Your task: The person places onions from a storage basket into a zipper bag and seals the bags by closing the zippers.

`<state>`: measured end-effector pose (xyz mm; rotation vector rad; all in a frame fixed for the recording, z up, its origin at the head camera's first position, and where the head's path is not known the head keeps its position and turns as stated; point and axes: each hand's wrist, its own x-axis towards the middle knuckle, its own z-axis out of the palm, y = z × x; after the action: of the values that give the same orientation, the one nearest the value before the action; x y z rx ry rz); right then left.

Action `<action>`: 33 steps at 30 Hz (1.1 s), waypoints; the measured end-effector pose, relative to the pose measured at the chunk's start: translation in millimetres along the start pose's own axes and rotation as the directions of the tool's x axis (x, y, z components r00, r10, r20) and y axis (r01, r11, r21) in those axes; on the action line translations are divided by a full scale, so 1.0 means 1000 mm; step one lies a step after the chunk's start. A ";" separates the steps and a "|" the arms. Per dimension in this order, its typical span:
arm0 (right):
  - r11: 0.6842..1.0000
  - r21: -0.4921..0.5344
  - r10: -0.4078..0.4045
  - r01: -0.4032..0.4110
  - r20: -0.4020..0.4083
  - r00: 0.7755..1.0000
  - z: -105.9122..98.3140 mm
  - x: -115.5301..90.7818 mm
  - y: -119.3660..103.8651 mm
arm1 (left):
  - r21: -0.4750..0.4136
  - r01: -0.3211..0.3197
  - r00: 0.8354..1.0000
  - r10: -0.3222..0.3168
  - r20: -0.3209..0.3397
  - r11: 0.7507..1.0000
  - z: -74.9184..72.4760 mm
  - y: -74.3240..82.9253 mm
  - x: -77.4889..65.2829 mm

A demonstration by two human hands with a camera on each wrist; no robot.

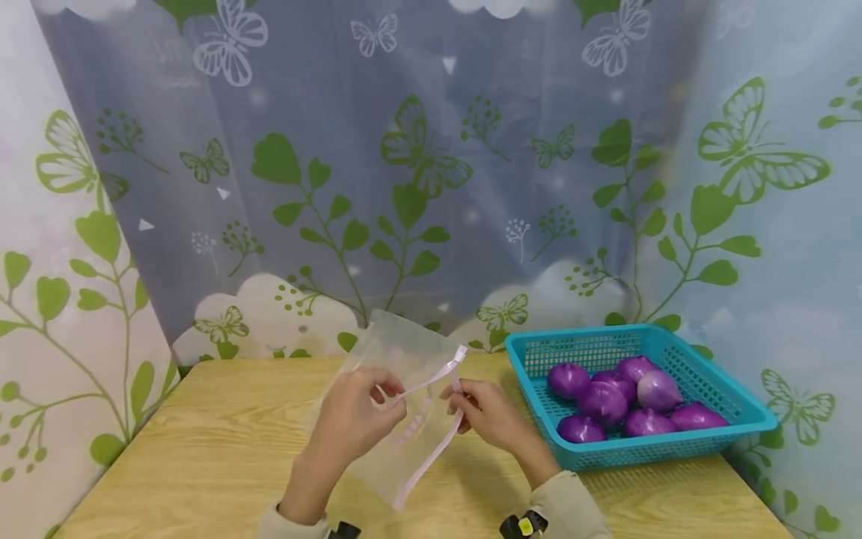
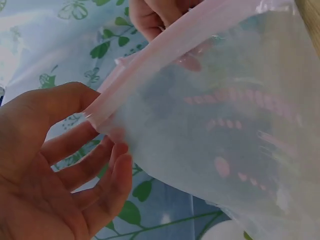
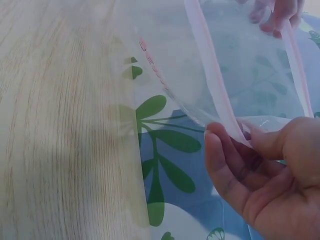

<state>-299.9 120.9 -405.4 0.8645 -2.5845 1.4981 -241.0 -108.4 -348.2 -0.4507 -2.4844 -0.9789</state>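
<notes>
A clear zip bag (image 1: 387, 344) with pink closure strips and pink print hangs above the wooden table, its mouth spread apart. My left hand (image 1: 353, 412) pinches one pink strip between thumb and forefinger; in the left wrist view the other fingers of that hand (image 2: 65, 165) curve loosely below the edge. On the opposite strip, my right hand (image 1: 488, 412) grips with thumb and fingertips, and the right wrist view shows that hand (image 3: 265, 175) at the bag's rim. Nothing can be seen inside the bag (image 3: 170, 60).
To the right stands a turquoise plastic basket (image 1: 744, 404) holding several purple onions (image 1: 602, 404). The wooden table (image 1: 222, 419) lies beneath the hands. Behind and beside it hang curtains (image 1: 323, 112) printed with green leaves and butterflies.
</notes>
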 end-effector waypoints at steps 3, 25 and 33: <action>1.000 0.015 0.004 -0.004 0.019 1.000 0.000 0.000 0.000 | -0.087 0.024 0.997 -0.018 0.075 0.996 -0.004 0.004 0.002; 0.995 -0.007 0.099 -0.099 0.019 0.995 -0.012 0.003 0.000 | 0.028 0.128 0.969 -0.131 0.208 0.991 0.001 0.007 0.039; 0.991 -0.048 0.123 -0.123 -0.009 0.992 -0.010 0.007 -0.001 | 0.100 0.133 0.934 -0.158 0.321 0.986 -0.001 0.010 0.049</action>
<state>-307.2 125.8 -396.8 0.7069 -2.7031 1.4569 -278.2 -95.9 -317.3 -0.4400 -2.8810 -0.9219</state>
